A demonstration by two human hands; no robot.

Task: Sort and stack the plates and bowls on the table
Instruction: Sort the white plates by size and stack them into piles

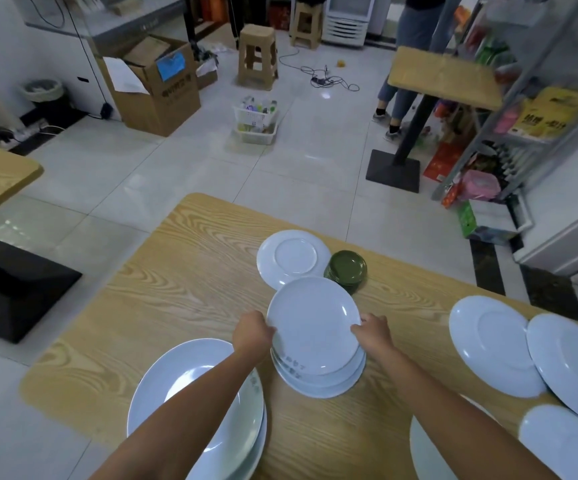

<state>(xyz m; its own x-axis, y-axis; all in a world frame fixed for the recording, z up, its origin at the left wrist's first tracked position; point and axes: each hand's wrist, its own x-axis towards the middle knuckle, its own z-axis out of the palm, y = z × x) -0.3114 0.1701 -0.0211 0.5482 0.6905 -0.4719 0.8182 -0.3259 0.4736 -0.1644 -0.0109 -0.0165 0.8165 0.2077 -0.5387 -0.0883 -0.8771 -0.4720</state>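
A white plate (315,323) is held tilted over a small stack of white plates (322,384) at the middle of the wooden table (176,289). My left hand (251,332) grips its left rim and my right hand (374,332) grips its right rim. Behind it lies an upside-down white plate (292,258), with a stack of dark green bowls (348,270) beside it. A stack of large white plates (197,407) sits at the near left, partly under my left forearm. Upside-down white plates (492,344) overlap at the right.
The table's far and left edges drop to a tiled floor. Another white plate (426,455) lies at the near right under my right forearm. A person stands by a second table (443,77) at the back right. Shelves with goods (509,109) line the right side.
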